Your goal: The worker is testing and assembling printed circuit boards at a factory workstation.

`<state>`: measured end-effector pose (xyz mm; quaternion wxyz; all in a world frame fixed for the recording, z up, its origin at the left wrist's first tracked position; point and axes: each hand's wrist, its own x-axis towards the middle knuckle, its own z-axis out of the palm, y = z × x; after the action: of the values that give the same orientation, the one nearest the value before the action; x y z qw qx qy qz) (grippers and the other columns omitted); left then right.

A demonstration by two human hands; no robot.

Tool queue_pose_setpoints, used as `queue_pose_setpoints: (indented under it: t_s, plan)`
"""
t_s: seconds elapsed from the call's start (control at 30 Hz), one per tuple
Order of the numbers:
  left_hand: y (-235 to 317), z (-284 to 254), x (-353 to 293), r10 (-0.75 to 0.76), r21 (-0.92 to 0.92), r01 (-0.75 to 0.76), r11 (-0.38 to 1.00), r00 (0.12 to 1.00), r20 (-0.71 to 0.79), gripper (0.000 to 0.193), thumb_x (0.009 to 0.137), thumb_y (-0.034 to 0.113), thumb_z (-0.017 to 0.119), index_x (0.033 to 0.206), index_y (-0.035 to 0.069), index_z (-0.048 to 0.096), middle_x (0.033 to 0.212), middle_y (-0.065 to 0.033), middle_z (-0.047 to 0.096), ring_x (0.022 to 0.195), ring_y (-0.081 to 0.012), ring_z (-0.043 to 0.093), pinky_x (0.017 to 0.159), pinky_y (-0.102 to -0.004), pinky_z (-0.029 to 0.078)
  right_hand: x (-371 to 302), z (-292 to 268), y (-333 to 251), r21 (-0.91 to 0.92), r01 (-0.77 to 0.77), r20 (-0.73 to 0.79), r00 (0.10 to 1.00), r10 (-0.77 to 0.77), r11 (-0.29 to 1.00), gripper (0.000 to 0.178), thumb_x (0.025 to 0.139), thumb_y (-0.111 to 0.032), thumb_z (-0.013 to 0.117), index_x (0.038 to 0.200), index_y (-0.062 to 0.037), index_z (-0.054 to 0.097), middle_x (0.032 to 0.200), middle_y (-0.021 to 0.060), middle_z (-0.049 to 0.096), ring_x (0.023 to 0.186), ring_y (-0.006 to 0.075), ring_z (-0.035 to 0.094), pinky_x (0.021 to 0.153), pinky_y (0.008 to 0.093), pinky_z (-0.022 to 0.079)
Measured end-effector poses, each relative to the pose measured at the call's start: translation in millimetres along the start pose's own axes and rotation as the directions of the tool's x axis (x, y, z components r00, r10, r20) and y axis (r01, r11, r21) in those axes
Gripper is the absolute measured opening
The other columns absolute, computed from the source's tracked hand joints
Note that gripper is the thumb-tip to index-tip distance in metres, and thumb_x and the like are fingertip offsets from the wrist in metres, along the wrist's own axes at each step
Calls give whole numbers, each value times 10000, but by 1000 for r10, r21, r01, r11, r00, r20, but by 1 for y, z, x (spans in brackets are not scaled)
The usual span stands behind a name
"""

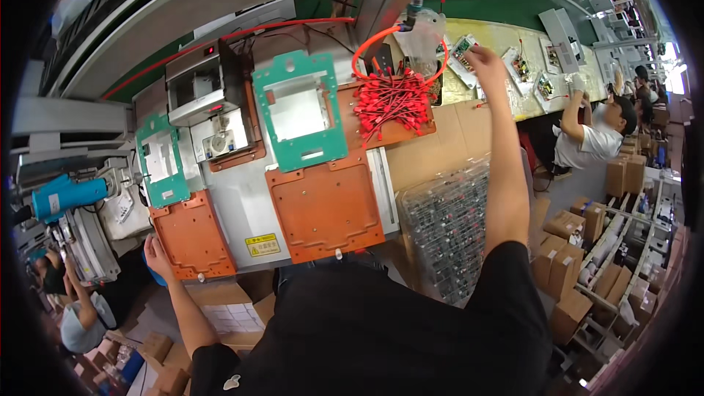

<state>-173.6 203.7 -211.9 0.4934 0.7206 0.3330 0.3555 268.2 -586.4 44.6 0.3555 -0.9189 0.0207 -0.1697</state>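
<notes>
My right hand [485,64] is stretched far forward to the conveyor, fingers closed on a small green circuit board [463,50] at the edge of the yellowish belt [513,95]. My left hand [155,257] rests at the near corner of the left orange fixture plate [192,236], fingers curled against its edge. Between my arms lie a larger orange plate [326,209] and two teal frames [301,111], [161,160] on the grey machine bed. A heap of red-tipped wires [392,105] sits on a brown tray just left of my right arm.
A tray of small dark parts under clear film [447,227] lies beneath my right forearm. More boards [522,67] ride the belt. A grey press unit [202,88] stands at the back left. A co-worker in white [594,136] sits to the right; cardboard boxes [579,249] fill the floor.
</notes>
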Motion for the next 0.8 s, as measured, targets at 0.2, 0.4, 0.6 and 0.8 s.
queue_pose_setpoints:
  t_s: [0.2,0.4,0.6,0.8]
  plan:
    - [82,-66,-30,-25,275,104,956,960,-278,314,968,199,602,1218,10,619,1113,-69,676,999,-160,629,806,-284,507,81,209,41,-194,116,287,956,-57,974,327,799,-237,716,949,51,678,780,113,702,710,187,663,679,327,516]
    - [175,-72,-88,123,325,1,946,924,-362,251,984,141,573,1182,-3,630,1087,-74,684,966,-152,636,793,-256,499,62,154,-18,496,-146,370,927,-56,856,182,829,-60,598,954,44,681,795,71,690,695,117,597,637,256,459]
    - [294,66,-107,297,108,-278,954,926,-235,190,961,-16,531,1122,-43,629,1067,-132,670,930,-163,632,813,-270,517,52,80,-107,652,89,203,936,-287,753,152,880,-59,618,976,35,689,829,26,680,704,100,582,677,244,448]
    - [431,323,-162,674,-426,-523,738,588,447,1130,653,352,874,1516,23,221,1541,-205,240,1450,-360,199,1154,-492,209,-9,-25,-176,533,274,359,784,-507,801,281,915,-104,647,1148,53,653,1020,68,701,909,128,642,824,281,504]
